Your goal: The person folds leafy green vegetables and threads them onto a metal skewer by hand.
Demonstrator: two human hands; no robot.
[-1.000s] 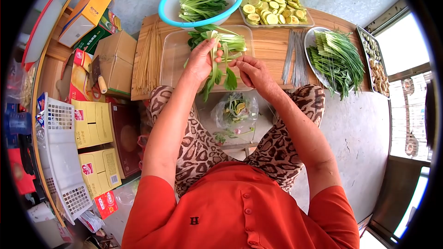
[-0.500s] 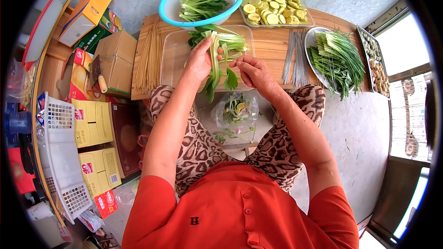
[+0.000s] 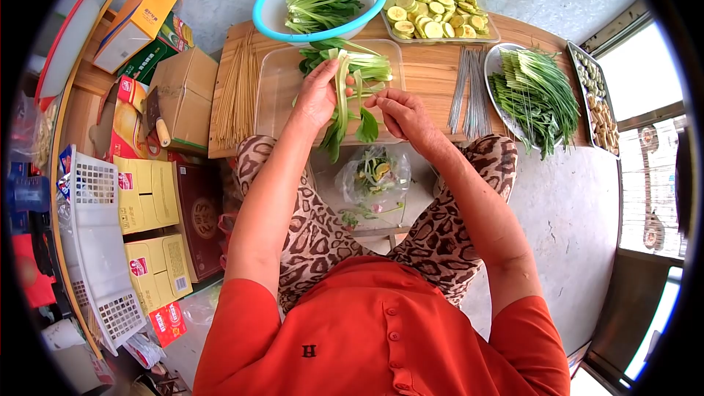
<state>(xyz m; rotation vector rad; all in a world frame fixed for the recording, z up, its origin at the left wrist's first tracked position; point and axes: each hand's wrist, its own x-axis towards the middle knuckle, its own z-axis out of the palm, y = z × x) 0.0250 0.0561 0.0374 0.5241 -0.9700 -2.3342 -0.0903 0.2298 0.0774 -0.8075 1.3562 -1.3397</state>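
Note:
My left hand (image 3: 317, 92) is closed around a few leafy green stalks (image 3: 342, 106), their leaves hanging down over the near edge of a clear plastic tray (image 3: 273, 88). Close to its right, my right hand (image 3: 402, 111) pinches thumb and forefinger together beside a loose leaf (image 3: 367, 126). What sits in that pinch is too small to make out. Behind both hands, a bunch of leafy greens (image 3: 375, 67) lies in the tray.
A blue-rimmed basin (image 3: 262, 11) holds more greens. Zucchini slices (image 3: 433, 15) fill a container beside it. Bamboo skewers (image 3: 233, 95) lie left, metal skewers (image 3: 460, 92) right, near a plate of chives (image 3: 539, 88). Below hangs a plastic bag (image 3: 374, 176) of scraps. Cardboard boxes (image 3: 183, 92) stand left.

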